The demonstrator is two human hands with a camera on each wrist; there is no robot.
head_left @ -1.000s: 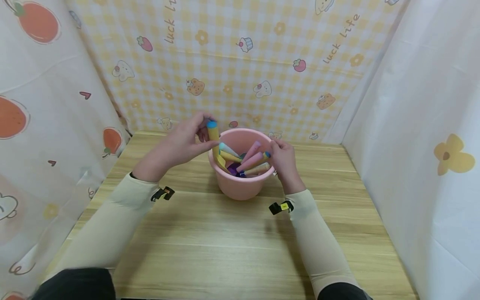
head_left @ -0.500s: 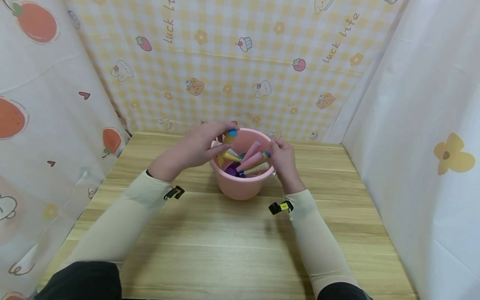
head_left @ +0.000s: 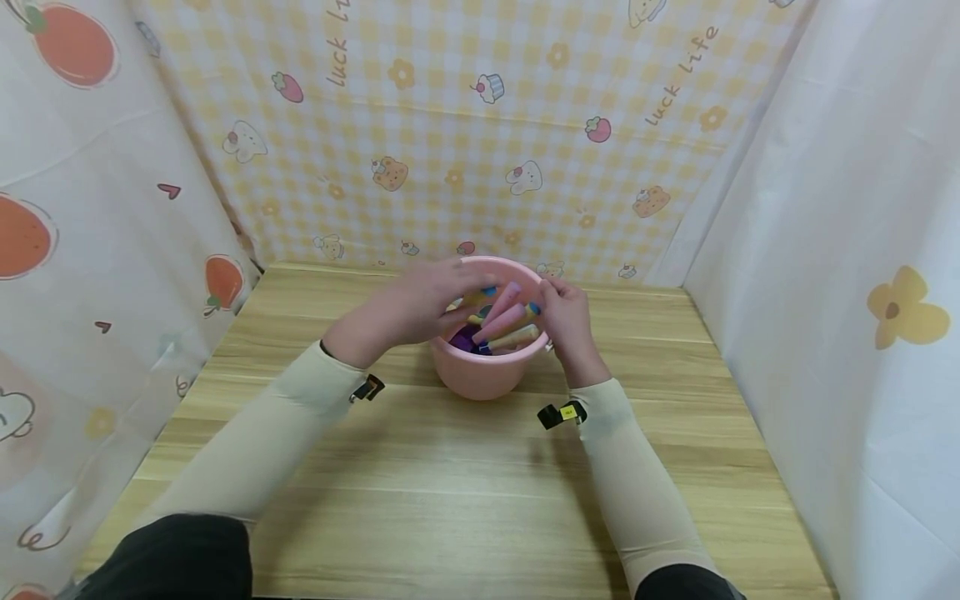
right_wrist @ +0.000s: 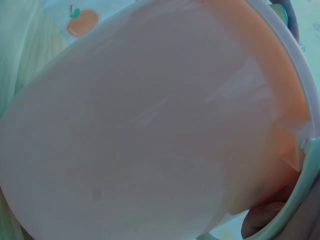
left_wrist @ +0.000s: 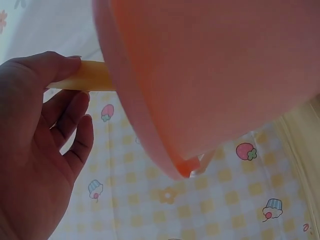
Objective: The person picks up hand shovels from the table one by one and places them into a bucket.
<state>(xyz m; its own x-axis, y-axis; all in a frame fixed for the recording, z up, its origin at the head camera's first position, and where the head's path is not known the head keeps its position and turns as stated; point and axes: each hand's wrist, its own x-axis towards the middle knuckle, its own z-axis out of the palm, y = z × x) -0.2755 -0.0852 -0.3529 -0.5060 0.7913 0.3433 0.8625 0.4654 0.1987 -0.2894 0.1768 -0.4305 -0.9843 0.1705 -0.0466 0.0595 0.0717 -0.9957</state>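
A pink bucket stands near the back of the table. My left hand is over its left rim and holds a yellow stick with a blue end, thumb on one side and fingers on the other. In the left wrist view the stick's far part is hidden behind the bucket rim. My right hand grips the right side of the rim, by the pale handle. Inside the bucket lie pink sticks, a cream stick and something dark purple.
The bucket stands on a wood-grain table. A yellow checked cloth hangs close behind, and white printed cloths enclose the left and right sides.
My left hand has moved right and lower over the bucket, and the yellow stick has gone from upright at the left rim to lying tilted inside. The right hand stays put.
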